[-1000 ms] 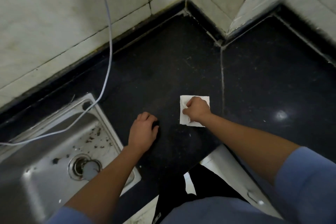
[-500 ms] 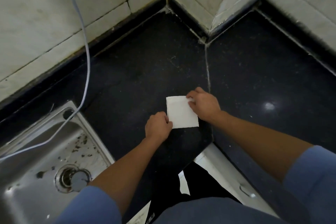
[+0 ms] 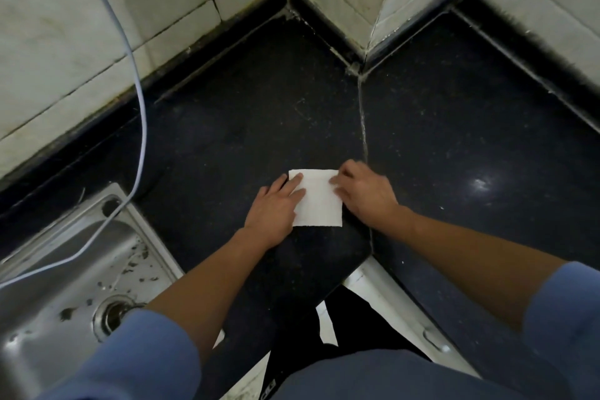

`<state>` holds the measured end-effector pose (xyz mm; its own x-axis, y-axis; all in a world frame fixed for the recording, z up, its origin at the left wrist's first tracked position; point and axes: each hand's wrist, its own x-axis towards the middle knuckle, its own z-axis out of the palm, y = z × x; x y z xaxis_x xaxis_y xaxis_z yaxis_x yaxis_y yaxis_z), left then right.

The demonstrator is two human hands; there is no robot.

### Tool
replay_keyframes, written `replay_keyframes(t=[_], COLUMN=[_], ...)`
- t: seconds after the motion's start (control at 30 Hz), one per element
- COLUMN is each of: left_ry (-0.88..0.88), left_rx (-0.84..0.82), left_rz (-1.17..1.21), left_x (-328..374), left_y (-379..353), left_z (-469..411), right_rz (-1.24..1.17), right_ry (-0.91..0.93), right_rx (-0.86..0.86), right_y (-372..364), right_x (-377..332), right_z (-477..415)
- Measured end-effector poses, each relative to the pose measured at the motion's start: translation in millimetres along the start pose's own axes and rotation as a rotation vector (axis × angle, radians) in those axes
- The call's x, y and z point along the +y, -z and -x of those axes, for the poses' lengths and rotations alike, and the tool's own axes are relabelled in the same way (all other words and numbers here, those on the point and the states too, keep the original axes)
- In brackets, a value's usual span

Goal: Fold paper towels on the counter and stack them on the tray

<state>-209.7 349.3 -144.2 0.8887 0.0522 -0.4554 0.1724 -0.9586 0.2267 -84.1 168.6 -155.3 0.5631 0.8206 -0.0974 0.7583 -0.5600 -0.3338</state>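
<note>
A small white folded paper towel lies flat on the black counter, near the front edge by the seam. My left hand rests on its left side, fingers stretched flat over the upper left corner. My right hand touches its right edge, fingertips curled onto the upper right corner. Both hands press the towel against the counter. No tray is in view.
A steel sink with dark specks and a drain sits at the lower left. A thin white cable hangs from the tiled wall into it. The counter bends around a tiled corner. White cabinet fronts are below.
My left hand moved from the bare counter to the towel's left side and spread flat on it. My right hand shifted from on top of the towel to its right edge. The towel now lies smooth.
</note>
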Motion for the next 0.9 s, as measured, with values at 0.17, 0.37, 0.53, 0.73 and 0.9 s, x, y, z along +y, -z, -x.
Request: replay_keyframes(t=[0.17, 0.37, 0.53, 0.73, 0.9], left_ry=[0.000, 0.004, 0.139, 0.347, 0.466], left_rx=[0.014, 0.049, 0.222, 0.252, 0.215], left_rz=[0.015, 0.035, 0.142, 0.200, 0.219], left_x=[-2, 1, -2, -9, -15], left_y=[-2, 0, -1, -12, -19], left_z=[0, 6, 36, 86, 118], right_rz=[-0.099, -0.094, -0.086, 0.134, -0.022], right_ry=[0.136, 0.040, -0.021, -0.066, -0.173], right_rx=[-0.124, -0.201, -0.130, -0.496, -0.639], right_y=[-21, -5, 24, 20, 16], right_x=[-8, 12, 2, -32, -42], right_z=[46, 52, -13, -77, -86])
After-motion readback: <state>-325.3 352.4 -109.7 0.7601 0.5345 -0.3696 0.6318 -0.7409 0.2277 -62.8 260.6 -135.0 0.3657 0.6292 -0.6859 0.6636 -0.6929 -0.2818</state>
